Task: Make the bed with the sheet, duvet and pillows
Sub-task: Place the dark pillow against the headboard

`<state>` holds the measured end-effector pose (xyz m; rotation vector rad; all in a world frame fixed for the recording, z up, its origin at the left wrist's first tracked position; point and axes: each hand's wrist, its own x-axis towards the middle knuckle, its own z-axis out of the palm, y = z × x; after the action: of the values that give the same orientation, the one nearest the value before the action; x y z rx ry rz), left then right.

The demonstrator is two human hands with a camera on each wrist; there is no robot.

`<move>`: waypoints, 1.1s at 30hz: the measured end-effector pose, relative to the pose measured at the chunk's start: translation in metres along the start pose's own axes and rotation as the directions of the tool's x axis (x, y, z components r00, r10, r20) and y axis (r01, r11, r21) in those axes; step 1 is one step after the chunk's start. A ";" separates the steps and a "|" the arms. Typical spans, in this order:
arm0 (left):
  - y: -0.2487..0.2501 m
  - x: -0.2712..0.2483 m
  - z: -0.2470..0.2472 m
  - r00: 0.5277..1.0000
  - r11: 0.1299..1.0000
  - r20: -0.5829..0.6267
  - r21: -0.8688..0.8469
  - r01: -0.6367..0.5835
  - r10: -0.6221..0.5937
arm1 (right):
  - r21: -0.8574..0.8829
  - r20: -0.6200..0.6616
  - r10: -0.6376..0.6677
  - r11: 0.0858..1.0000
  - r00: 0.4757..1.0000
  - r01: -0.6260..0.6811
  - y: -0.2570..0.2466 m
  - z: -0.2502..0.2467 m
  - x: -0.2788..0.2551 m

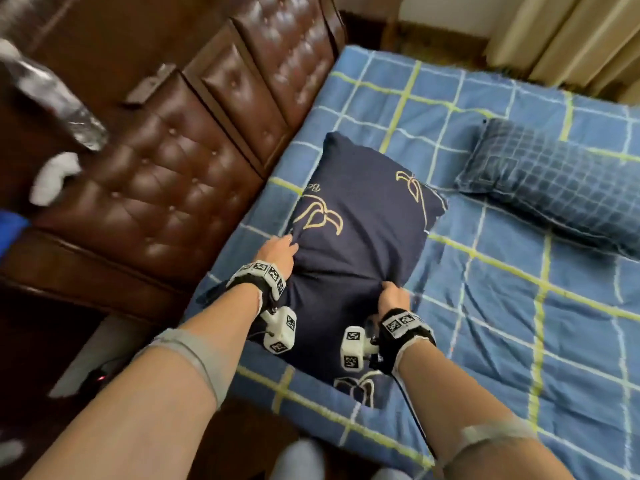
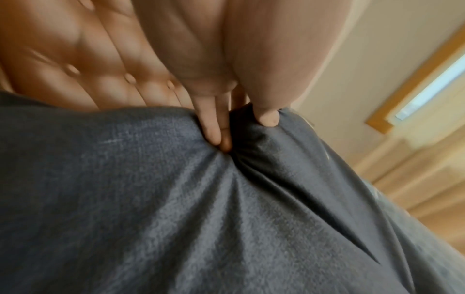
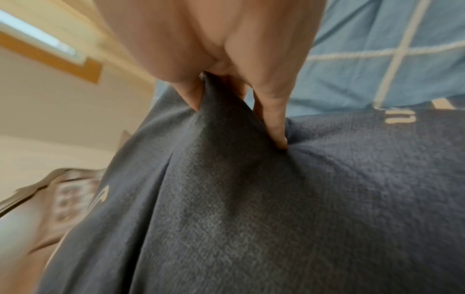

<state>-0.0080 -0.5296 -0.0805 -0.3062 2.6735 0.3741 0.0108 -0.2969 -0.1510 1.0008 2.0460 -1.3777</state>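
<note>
Currently both hands are working the navy pillow (image 1: 360, 230), which is lying on the bed near the headboard end, at about 12 o'clock from the person's stance. The left hand (image 1: 277, 252) is gripping the pillow's left edge, fingers (image 2: 214, 127) and thumb curled and digging into the fabric so that creases are radiating from the pinch. The right hand (image 1: 393, 297) is bunching a fold of the cover on the pillow's right side; in the right wrist view the cloth is standing up in a ridge between thumb and fingers (image 3: 273, 119). Judgement: a two-sided grip like this is serving to shift or plump the pillow and square it to the headboard, since the near end is overhanging toward the bed's edge.

Further out, at about 2 o'clock, a second pillow (image 1: 554, 188) in a blue check cover is lying askew and well apart from the first, untouched by either hand. It probably needs placing beside the navy one.

The surface under both is a blue bedcover (image 1: 502, 323) with yellow and white grid lines, lying mostly flat with light wrinkles; cannot tell whether it is sheet or duvet.

Room: a brown tufted leather headboard (image 1: 166, 188) is running from 9 to 11 o'clock, touching the mattress edge. Cream curtains (image 1: 568, 39) are hanging at 1 o'clock beyond the far side of the bed. A clear plastic bottle (image 1: 59, 102), blurred, is showing at 10 o'clock.
</note>
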 end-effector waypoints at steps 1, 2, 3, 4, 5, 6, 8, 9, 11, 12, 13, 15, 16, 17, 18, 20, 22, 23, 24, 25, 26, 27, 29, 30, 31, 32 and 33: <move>-0.014 -0.010 -0.018 0.999 1.000 -0.031 0.013 0.019 -0.019 | 0.010 0.039 -0.036 0.999 0.999 0.036 -0.014 0.013 -0.008; -0.026 -0.022 -0.034 0.997 0.999 -0.070 0.013 0.044 -0.043 | 0.008 0.070 -0.072 0.997 0.995 0.072 -0.027 0.025 -0.018; -0.036 -0.032 -0.048 0.991 0.997 -0.108 0.014 0.077 -0.075 | 0.004 0.098 -0.106 0.994 0.990 0.106 -0.038 0.038 -0.026; -0.046 -0.041 -0.060 0.984 0.995 -0.145 0.001 0.102 -0.100 | 0.002 0.127 -0.130 0.991 0.983 0.131 -0.045 0.049 -0.034; -0.055 -0.046 -0.071 0.976 0.992 -0.176 -0.018 0.125 -0.126 | 0.010 0.155 -0.149 0.989 0.977 0.149 -0.052 0.058 -0.043; -0.064 -0.048 -0.079 0.967 0.987 -0.201 -0.056 0.148 -0.156 | 0.030 0.168 -0.173 0.985 0.971 0.170 -0.057 0.066 -0.048; -0.079 -0.049 -0.094 0.951 0.967 -0.212 -0.165 0.194 -0.226 | 0.101 0.162 -0.192 0.979 0.968 0.177 -0.065 0.082 -0.056; -0.084 -0.047 -0.101 0.947 0.959 -0.209 -0.197 0.203 -0.243 | 0.123 0.163 -0.185 0.978 0.969 0.166 -0.068 0.092 -0.054; -0.097 -0.036 -0.112 0.947 0.957 -0.207 -0.212 0.200 -0.244 | 0.153 0.154 -0.182 0.975 0.971 0.159 -0.073 0.117 -0.046; -0.105 -0.027 -0.116 0.948 0.958 -0.211 -0.212 0.194 -0.239 | 0.144 0.161 -0.181 0.977 0.970 0.158 -0.069 0.135 -0.030; -0.114 -0.017 -0.118 0.949 0.961 -0.216 -0.206 0.184 -0.228 | 0.127 0.155 -0.178 0.979 0.972 0.159 -0.066 0.156 -0.013; -0.138 0.009 -0.121 0.955 0.966 -0.204 -0.187 0.180 -0.217 | 0.088 0.113 -0.132 0.989 0.985 0.122 -0.073 0.184 -0.014; -0.152 0.024 -0.122 0.956 0.967 -0.196 -0.176 0.183 -0.217 | 0.113 0.087 -0.092 0.990 0.992 0.082 -0.085 0.194 -0.028; -0.166 0.037 -0.123 0.959 0.969 -0.184 -0.167 0.184 -0.214 | 0.141 0.049 -0.057 0.989 0.997 0.049 -0.093 0.208 -0.035; -0.179 0.050 -0.121 0.963 0.968 -0.160 -0.160 0.193 -0.219 | 0.177 0.028 -0.026 0.984 0.999 0.021 -0.101 0.220 -0.041; -0.202 0.079 -0.115 0.961 0.959 -0.119 -0.172 0.226 -0.248 | 0.239 0.027 0.009 0.971 1.000 -0.016 -0.114 0.250 -0.033; -0.221 0.100 -0.102 0.951 0.944 -0.078 -0.174 0.281 -0.298 | 0.234 0.034 0.027 0.972 0.999 -0.034 -0.118 0.276 -0.024; -0.228 0.107 -0.094 0.950 0.944 -0.055 -0.149 0.295 -0.306 | 0.199 0.040 0.034 0.979 0.999 -0.041 -0.117 0.287 -0.017; -0.233 0.112 -0.087 0.954 0.948 -0.023 -0.113 0.296 -0.300 | 0.160 0.052 0.046 0.986 0.998 -0.054 -0.110 0.296 -0.008; -0.237 0.116 -0.081 0.959 0.955 0.010 -0.095 0.282 -0.283 | 0.144 0.063 0.068 0.987 0.996 -0.076 -0.099 0.304 0.005; -0.240 0.120 -0.076 0.961 0.956 0.035 -0.094 0.277 -0.275 | 0.140 0.073 0.090 0.985 0.993 -0.099 -0.084 0.310 0.022; -0.242 0.124 -0.072 0.960 0.955 0.056 -0.104 0.277 -0.273 | 0.122 0.069 0.108 0.986 0.992 -0.116 -0.074 0.312 0.031; -0.247 0.131 -0.066 0.956 0.953 0.072 -0.090 0.289 -0.283 | 0.081 0.062 0.139 0.986 0.988 -0.144 -0.078 0.307 0.012; -0.250 0.134 -0.062 0.953 0.952 0.079 -0.069 0.297 -0.292 | 0.071 0.067 0.159 0.984 0.985 -0.164 -0.075 0.305 0.009; -0.254 0.139 -0.055 0.951 0.951 0.082 -0.059 0.304 -0.298 | 0.073 0.081 0.170 0.982 0.982 -0.176 -0.069 0.307 0.011; -0.262 0.146 -0.046 0.943 0.943 0.099 -0.067 0.325 -0.318 | 0.081 0.108 0.173 0.980 0.979 -0.183 -0.058 0.311 0.016; -0.269 0.153 -0.036 0.932 0.928 0.122 -0.109 0.355 -0.342 | 0.096 0.119 0.181 0.976 0.976 -0.193 -0.039 0.318 0.030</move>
<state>-0.0850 -0.8172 -0.1728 -0.7700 2.4349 0.4369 -0.0427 -0.5906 -0.2719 1.1071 1.7656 -1.4210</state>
